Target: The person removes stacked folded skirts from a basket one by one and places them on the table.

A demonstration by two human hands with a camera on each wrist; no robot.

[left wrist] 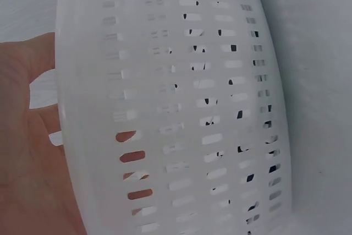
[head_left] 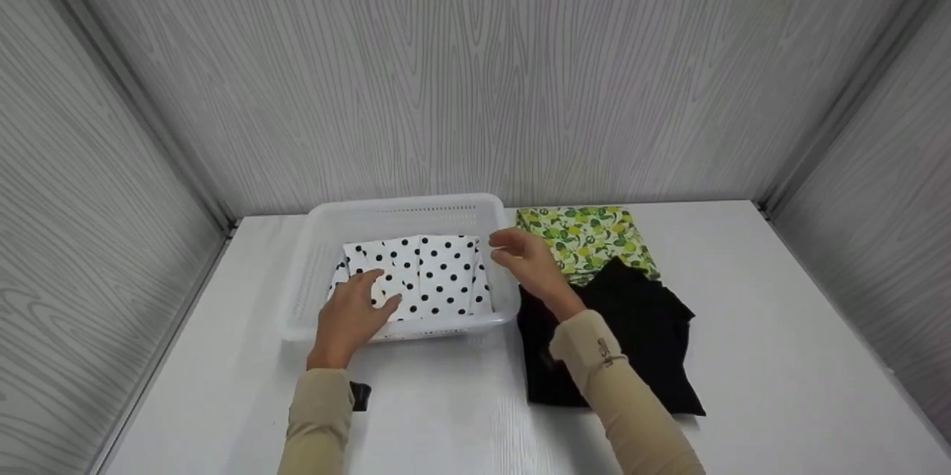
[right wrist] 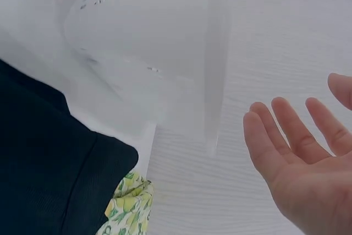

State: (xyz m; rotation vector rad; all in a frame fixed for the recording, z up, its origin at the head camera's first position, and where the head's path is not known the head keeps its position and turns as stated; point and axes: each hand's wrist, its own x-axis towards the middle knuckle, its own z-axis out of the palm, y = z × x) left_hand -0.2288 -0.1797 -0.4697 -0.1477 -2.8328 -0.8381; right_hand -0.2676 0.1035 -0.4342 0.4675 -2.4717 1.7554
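Your left hand [head_left: 349, 319] rests flat, fingers relaxed, on the polka-dot cloth [head_left: 427, 274] lying folded inside the white basket [head_left: 312, 267]. Your right hand [head_left: 527, 259] hovers just beside the basket's right wall, fingers loosely spread, holding nothing. Right of the basket, a black garment [head_left: 631, 326] overlaps a lemon-print cloth [head_left: 587, 237] on the desk [head_left: 780, 356].

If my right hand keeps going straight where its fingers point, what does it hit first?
Probably the white basket's right wall: the right hand, open and empty, points left toward it. Depth is unclear; it might pass above the rim.
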